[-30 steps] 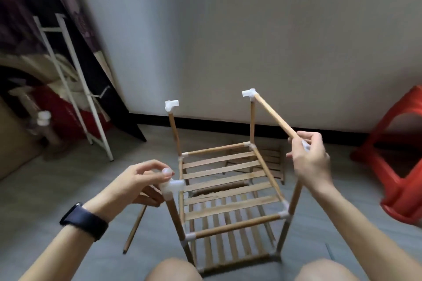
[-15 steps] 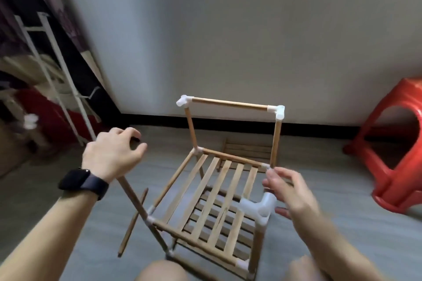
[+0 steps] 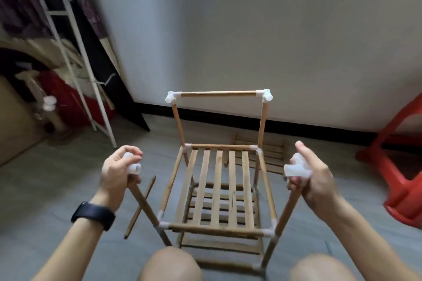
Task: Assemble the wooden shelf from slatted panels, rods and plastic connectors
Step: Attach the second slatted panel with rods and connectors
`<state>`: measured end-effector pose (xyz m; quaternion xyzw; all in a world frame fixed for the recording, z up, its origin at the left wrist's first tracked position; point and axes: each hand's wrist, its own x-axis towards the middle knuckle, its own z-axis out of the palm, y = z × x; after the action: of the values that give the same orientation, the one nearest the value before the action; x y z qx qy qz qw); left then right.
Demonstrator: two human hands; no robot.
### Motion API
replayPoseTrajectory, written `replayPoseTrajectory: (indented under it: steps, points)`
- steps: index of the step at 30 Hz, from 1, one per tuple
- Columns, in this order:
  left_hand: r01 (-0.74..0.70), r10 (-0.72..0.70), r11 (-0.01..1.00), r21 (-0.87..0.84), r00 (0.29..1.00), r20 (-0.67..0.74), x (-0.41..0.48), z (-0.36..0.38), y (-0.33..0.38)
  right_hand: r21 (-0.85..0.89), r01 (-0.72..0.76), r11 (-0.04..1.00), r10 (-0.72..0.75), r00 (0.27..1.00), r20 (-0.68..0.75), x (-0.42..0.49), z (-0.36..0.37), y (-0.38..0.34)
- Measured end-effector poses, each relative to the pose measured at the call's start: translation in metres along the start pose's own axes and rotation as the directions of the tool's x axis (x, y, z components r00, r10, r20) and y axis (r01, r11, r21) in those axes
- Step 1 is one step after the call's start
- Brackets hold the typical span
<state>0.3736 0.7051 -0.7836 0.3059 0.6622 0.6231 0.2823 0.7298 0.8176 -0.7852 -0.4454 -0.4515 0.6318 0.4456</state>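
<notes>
Where it stands on the floor (image 3: 57,189), the shelf (image 3: 219,189) shows two slatted tiers and a rear top rod (image 3: 218,93) fitted. Left hand (image 3: 116,178) is curled round the front-left post (image 3: 146,207) at its white connector (image 3: 133,165). Right hand (image 3: 317,180) grips the front-right post (image 3: 285,212) beneath the second connector (image 3: 296,169).

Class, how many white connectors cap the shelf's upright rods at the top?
4: far-left connector, far-right connector, near-left connector in the left hand, near-right connector in the right hand. None hidden.

Home room: grey floor (image 3: 68,189), red plastic stool (image 3: 402,173), white rack (image 3: 77,61).
</notes>
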Motion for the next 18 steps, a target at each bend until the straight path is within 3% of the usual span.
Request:
replayPoseTrajectory:
  steps: [3, 6, 9, 12, 14, 18]
  points:
    - [-0.084, 0.085, 0.996, 0.015, 0.993, -0.080, -0.004, 0.035, -0.004, -0.096, 0.208, 0.973, -0.224, 0.953, -0.206, 0.022, 0.008, 0.006]
    - [-0.156, 0.160, 0.987, 0.034, 0.966, -0.203, 0.004, 0.068, -0.002, -0.242, 0.301, 0.922, -0.364, 0.889, -0.277, 0.035, 0.018, 0.014]
    - [-0.199, 0.202, 0.979, 0.038, 0.935, -0.292, 0.013, 0.074, -0.004, -0.253, 0.328, 0.910, -0.397, 0.863, -0.311, 0.046, 0.020, 0.019]
    - [-0.191, 0.196, 0.981, 0.046, 0.943, -0.269, 0.025, 0.077, -0.004, -0.325, 0.329, 0.887, -0.436, 0.827, -0.356, 0.059, 0.018, 0.021]
    - [-0.212, 0.205, 0.977, 0.014, 0.926, -0.316, 0.050, 0.063, -0.009, -0.333, 0.364, 0.870, -0.463, 0.834, -0.299, 0.084, 0.042, 0.022]
    - [-0.184, 0.181, 0.983, 0.010, 0.953, -0.244, 0.030, 0.070, -0.027, -0.301, 0.312, 0.901, -0.397, 0.872, -0.287, 0.066, 0.028, 0.025]
